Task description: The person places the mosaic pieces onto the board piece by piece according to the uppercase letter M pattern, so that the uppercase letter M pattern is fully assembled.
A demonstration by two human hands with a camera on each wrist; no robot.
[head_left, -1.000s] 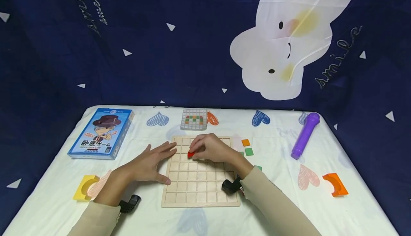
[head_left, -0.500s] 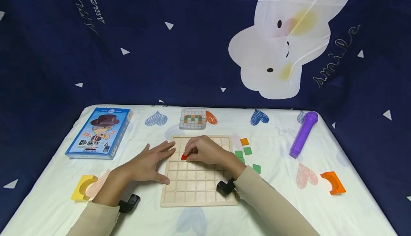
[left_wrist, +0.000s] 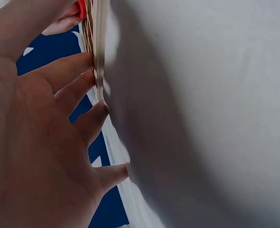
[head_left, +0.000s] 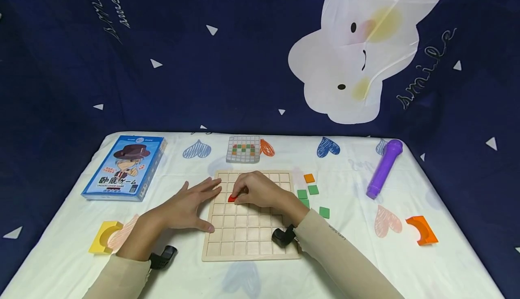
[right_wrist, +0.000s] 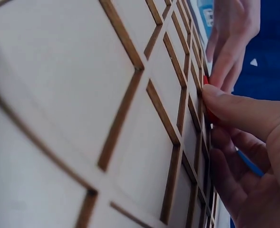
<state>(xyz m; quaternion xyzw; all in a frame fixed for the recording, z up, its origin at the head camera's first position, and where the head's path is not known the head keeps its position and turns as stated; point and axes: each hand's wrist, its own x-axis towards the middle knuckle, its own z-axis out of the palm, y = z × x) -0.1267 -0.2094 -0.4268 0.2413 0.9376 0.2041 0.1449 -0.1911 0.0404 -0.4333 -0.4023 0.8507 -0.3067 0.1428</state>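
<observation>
A wooden grid board [head_left: 252, 248] with square cells lies at the middle of the table. My right hand [head_left: 262, 191] pinches a red tile [head_left: 231, 198] between thumb and fingers, right at a cell in the board's upper left part. In the right wrist view the red tile [right_wrist: 210, 111] shows under the thumb, close against the grid. My left hand [head_left: 188, 208] is spread with straight fingers along the board's left edge. The left wrist view shows its fingertips [left_wrist: 86, 61] at the board's side and the others on the cloth.
Several green tiles [head_left: 313, 189] and an orange tile [head_left: 309, 178] lie right of the board. Behind it is a small pattern card [head_left: 243, 150]. A blue game box [head_left: 126, 168], yellow block [head_left: 104, 238], purple microphone [head_left: 383, 170] and orange block [head_left: 422, 230] stand around.
My right hand has moved slightly left with the red tile, which has come lower over the board's left columns. More green tiles show beside the wrist. The left hand stays in place.
</observation>
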